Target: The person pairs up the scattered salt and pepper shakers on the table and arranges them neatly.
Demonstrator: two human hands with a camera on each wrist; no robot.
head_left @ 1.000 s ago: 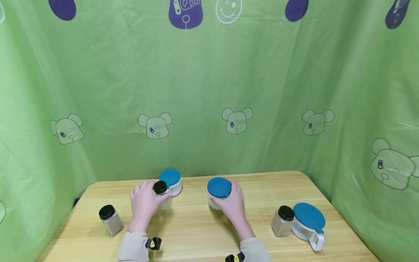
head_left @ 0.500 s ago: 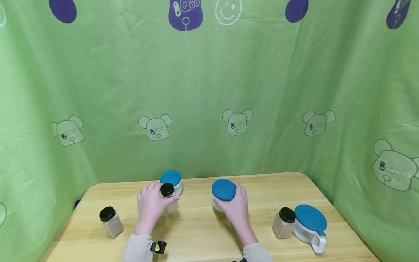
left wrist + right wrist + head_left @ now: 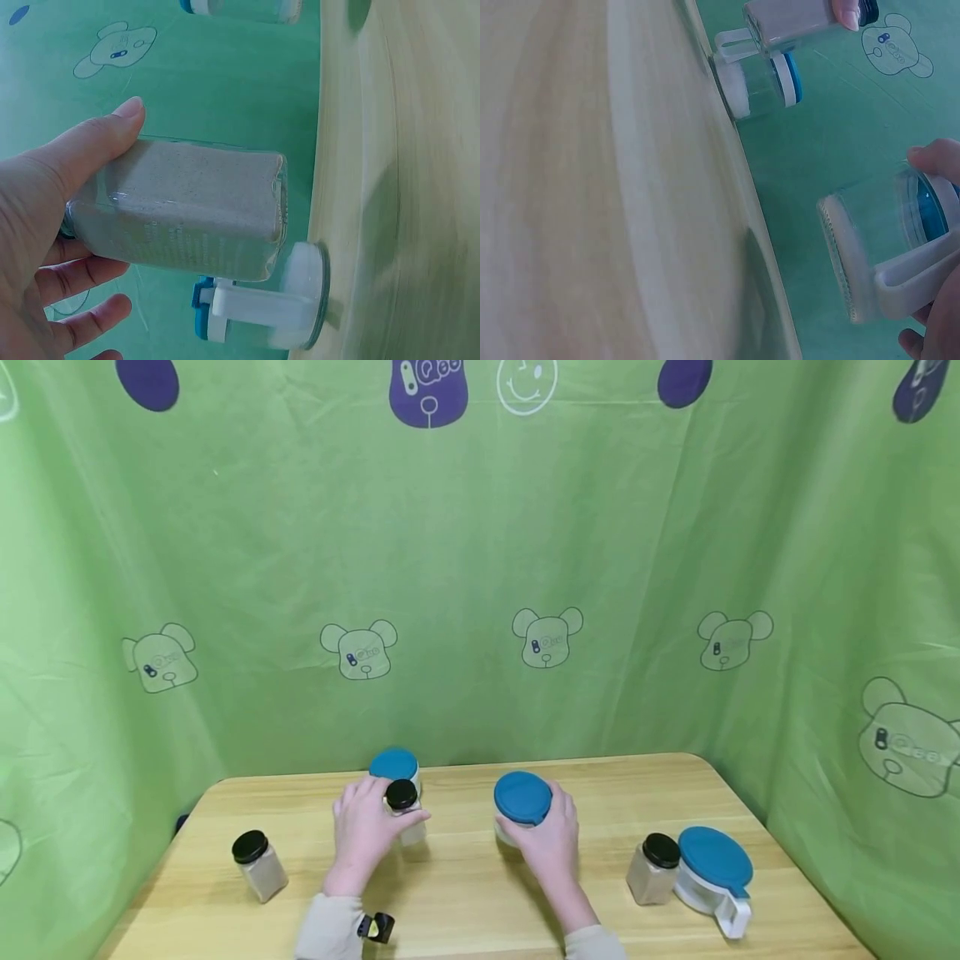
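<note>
My left hand (image 3: 366, 827) grips a square glass spice jar (image 3: 195, 202) with a black lid, filled with greyish-brown powder. Its thumb and fingers are around the lid end, and the left wrist view shows the jar's base clear of the table. With my right hand (image 3: 555, 843) I hold a round glass seasoning pot (image 3: 866, 217) by its top; it has a blue lid, a white handle and a white layer at the bottom. This pot is also raised above the tabletop. Just behind the left hand stands a second blue-lidded pot (image 3: 393, 763), partly hidden by the spice jar.
Another black-lidded spice jar (image 3: 260, 867) stands at the left of the wooden table (image 3: 450, 902). Towards the right, a third spice jar (image 3: 651, 870) stands against a larger blue-lidded pot (image 3: 714, 860) with a white handle. A green curtain (image 3: 450, 702) rises behind the table.
My left hand has carried the spice jar to the right, across the front of the standing pot. The right hand and its pot have shifted slightly right.
</note>
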